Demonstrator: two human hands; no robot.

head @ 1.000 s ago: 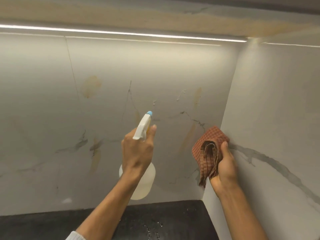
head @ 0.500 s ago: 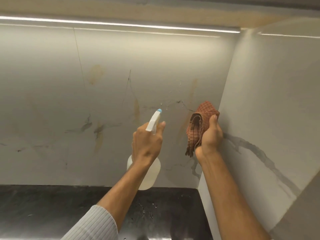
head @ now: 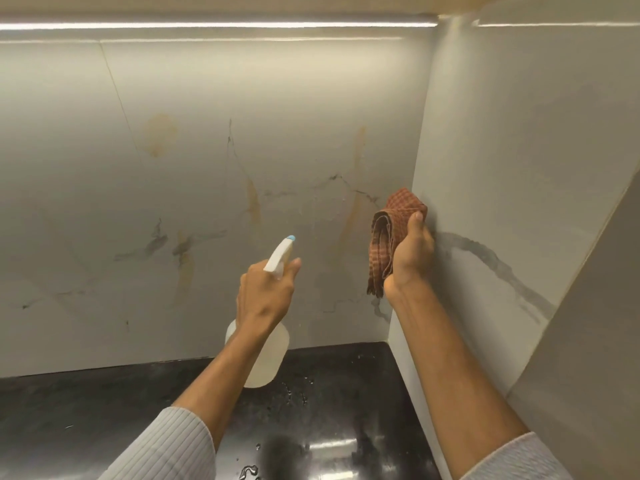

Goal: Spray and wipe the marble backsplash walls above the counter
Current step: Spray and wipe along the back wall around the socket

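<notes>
My left hand (head: pixel 266 292) grips a white spray bottle (head: pixel 268 355) with a blue-tipped nozzle, which points up at the back marble wall (head: pixel 207 161). That wall is pale with grey veins and yellowish streaks. My right hand (head: pixel 412 254) holds a folded red-brown checked cloth (head: pixel 391 226) against the inner corner, where the back wall meets the right side wall (head: pixel 519 150). The cloth touches the side wall's edge.
A black glossy counter (head: pixel 104 393) runs below the walls, with water droplets near its middle. A light strip (head: pixel 207 25) glows under the cabinet above. A plain grey panel (head: pixel 595 341) juts out at the far right.
The cloth in my right hand rose along the corner and then stayed near that height. My left hand with the bottle stayed in front of the back wall. The view dropped, showing more counter.
</notes>
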